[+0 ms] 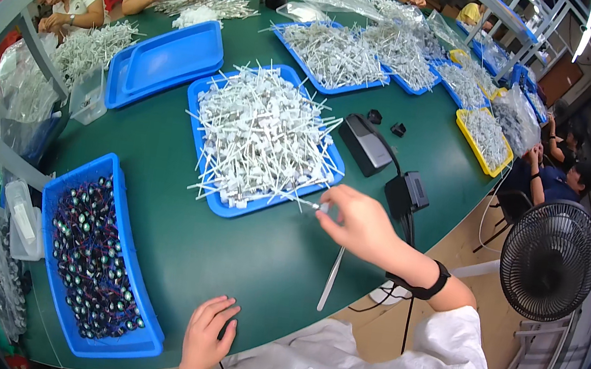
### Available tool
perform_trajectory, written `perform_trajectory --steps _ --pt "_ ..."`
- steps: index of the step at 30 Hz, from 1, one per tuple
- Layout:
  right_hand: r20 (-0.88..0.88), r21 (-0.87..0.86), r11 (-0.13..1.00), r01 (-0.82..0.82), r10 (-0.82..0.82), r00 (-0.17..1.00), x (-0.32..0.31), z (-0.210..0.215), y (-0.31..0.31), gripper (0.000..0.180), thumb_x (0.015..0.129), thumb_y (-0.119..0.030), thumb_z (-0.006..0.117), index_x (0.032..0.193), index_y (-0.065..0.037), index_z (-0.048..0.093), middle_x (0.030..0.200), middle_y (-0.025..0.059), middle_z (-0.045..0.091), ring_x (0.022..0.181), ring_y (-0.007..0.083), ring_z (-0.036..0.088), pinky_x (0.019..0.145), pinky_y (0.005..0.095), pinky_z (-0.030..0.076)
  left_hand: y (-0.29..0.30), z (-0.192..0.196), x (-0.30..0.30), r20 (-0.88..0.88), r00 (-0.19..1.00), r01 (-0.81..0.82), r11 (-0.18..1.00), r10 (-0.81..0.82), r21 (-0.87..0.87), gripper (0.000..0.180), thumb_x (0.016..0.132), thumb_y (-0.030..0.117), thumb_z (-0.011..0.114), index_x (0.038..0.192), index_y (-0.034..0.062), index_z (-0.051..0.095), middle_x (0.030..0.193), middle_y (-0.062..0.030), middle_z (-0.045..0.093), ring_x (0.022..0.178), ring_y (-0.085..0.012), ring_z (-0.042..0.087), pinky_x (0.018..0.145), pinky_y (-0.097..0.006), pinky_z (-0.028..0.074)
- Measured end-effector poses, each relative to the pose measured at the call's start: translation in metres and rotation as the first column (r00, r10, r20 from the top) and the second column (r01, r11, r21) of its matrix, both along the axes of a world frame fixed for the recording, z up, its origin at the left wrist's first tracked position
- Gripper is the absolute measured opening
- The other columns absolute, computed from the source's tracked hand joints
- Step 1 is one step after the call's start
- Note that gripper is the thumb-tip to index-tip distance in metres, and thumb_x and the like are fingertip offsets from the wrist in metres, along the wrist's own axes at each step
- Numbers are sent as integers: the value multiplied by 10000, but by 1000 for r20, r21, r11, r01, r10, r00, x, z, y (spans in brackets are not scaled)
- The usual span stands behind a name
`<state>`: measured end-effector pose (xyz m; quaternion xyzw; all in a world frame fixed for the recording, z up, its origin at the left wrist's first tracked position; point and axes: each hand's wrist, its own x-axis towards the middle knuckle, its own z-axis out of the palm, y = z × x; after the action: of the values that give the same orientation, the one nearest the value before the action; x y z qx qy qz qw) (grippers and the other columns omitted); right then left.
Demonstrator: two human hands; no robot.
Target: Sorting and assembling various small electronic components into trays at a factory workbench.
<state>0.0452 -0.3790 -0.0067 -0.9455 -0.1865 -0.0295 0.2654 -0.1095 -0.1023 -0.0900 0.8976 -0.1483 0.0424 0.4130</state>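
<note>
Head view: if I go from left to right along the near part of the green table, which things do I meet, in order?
Blue tray of small dark wired parts → left hand → blue tray heaped with white stick parts → right hand → black box with cable → black fan.

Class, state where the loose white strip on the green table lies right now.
In the head view, the white strip lies on the green table near its front edge, just below the right hand and right of the left hand.
</note>
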Motion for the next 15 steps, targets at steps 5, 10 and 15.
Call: perform_trajectory --steps 5,10,15 --pt "-129 71 957 281 -271 954 52 1 -24 249 793 -246 619 836 -3 589 756 109 660 624 281 623 567 367 471 6 11 -1 -94 994 53 995 -61 -81 253 834 134 579 1047 -1 593 1137 -179 554 1124 -349 487 965 -439 371" --pt "-105 -15 959 284 -284 953 73 -20 -26 271 789 -262 624 784 8 615 706 114 662 600 271 622 568 364 472 4 24 5 -88 996 -17 988 3 -155 152 819 49 582 959 12 630 1029 -133 612 1039 -305 555 904 -374 425" --pt "-137 -68 964 259 -266 954 75 -21 -27 281 789 -258 621 722 15 617 635 121 636 582 276 614 553 366 466 7 24 7 -116 993 -44 976 19 -214 128 822 26 573 933 9 634 987 -135 621 1004 -307 572 879 -366 439"
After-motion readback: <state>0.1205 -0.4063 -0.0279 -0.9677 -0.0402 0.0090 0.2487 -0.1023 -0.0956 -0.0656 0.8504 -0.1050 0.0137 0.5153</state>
